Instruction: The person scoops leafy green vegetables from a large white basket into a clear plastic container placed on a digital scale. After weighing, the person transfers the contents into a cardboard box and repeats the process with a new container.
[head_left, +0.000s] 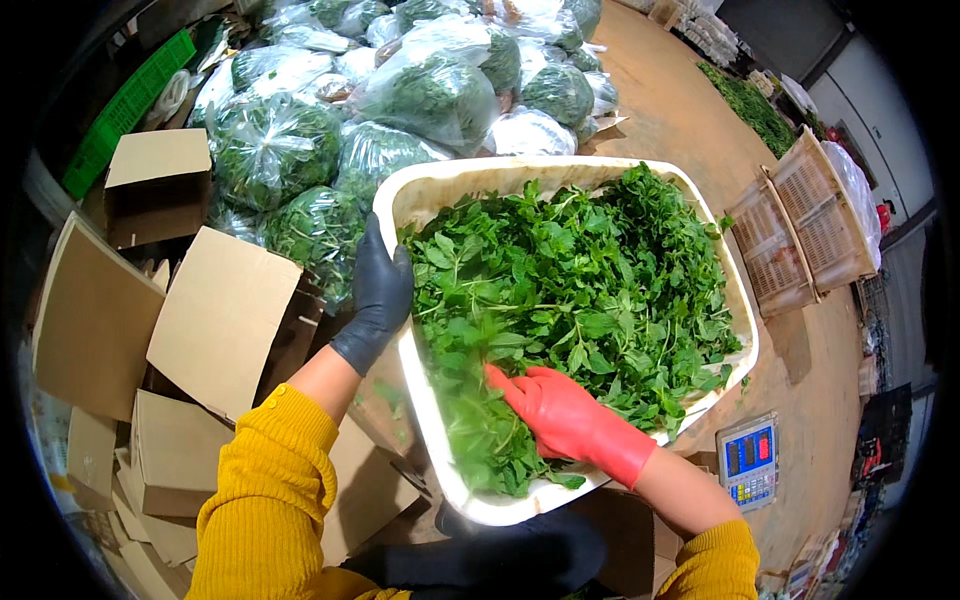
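Observation:
A large white plastic tub (745, 300) with rounded corners stands tilted in front of me, heaped with leafy green sprigs (590, 290) that look like mint. My left hand (380, 300), in a black glove, is closed on the tub's left rim. Low in the tub, my right hand (570, 415), in a red rubber glove, closes round a bunch of the sprigs near the front left corner. Leaves hide some of its fingertips, and the greens beside it are smeared by motion.
Knotted clear bags of greens (430, 95) are piled beyond the tub. Open cardboard boxes (220, 320) crowd the left, below a green crate (130, 110). At right are a digital scale (748, 462) and beige plastic crates (800, 230) on the brown floor (660, 90).

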